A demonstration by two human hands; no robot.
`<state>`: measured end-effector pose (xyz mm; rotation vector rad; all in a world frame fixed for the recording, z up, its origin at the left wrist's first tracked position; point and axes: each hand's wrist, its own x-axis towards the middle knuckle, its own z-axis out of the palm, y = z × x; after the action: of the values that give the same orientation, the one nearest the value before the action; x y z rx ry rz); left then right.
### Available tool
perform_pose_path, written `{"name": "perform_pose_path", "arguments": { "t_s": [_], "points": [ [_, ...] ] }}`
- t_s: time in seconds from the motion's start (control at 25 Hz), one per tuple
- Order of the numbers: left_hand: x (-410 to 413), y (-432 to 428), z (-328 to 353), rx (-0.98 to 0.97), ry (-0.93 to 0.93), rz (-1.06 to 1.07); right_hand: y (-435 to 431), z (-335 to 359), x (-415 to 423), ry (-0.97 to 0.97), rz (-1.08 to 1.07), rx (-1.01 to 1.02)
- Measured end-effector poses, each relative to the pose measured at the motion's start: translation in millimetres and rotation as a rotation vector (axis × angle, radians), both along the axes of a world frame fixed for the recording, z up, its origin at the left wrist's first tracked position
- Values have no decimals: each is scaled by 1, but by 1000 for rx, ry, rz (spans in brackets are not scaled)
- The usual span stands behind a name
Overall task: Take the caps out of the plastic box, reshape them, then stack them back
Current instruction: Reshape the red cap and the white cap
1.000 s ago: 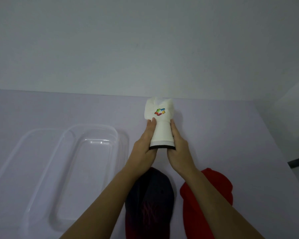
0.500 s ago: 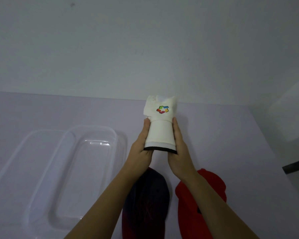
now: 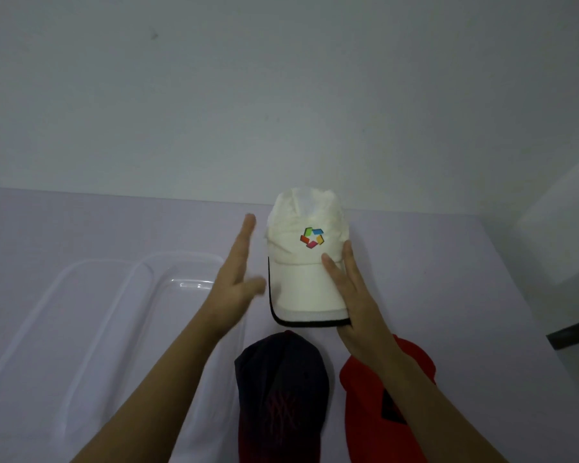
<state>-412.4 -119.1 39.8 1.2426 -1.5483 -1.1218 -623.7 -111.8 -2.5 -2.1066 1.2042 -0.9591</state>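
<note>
Where the right hand (image 3: 355,295) rests: white cap (image 3: 306,262), multicoloured star logo (image 3: 312,237).

Box (image 3: 91,329) lies left; three caps (image 3: 303,282) right, one behind two.

Both forearms bare — no sleeves; left hand (image 3: 232,289), right hand (image 3: 356,302) ungloved.

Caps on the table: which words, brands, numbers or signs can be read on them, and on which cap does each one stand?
White cap: no words, only a star-like emblem of coloured blocks on the front.
Dark cap: reddish stitched mark, too dim to read.
Red cap: dark patch, partly hidden by the arm, unreadable.
No numbers are visible on any cap.
</note>
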Motion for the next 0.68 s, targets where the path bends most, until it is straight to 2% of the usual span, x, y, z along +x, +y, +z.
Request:
{"name": "perform_pose_path", "arguments": {
  "t_s": [0.04, 0.08, 0.2, 0.36, 0.44, 0.52, 0.68],
  "points": [
    [1, -10, 5, 12, 33, 92, 1, -2, 0, 15, 20, -2],
    [0, -19, 13, 20, -11, 148, 2, -2, 0, 21, 34, 1],
    [-6, -36, 29, 86, -196, 93, 5, 3, 4, 8, 47, 9],
    [-12, -35, 34, 99, -62, 62, 10, 12, 5, 128, 81, 19],
    [-9, -32, 36, 58, -26, 88, 11, 19, -3, 209, 171, 87],
    [-6, -30, 38, 28, -51, 70, 8, 33, -11, 145, 182, 208],
    [-16, -25, 48, -18, -13, 13, -13, 64, -1, -142, -159, 34]
  ]
}}
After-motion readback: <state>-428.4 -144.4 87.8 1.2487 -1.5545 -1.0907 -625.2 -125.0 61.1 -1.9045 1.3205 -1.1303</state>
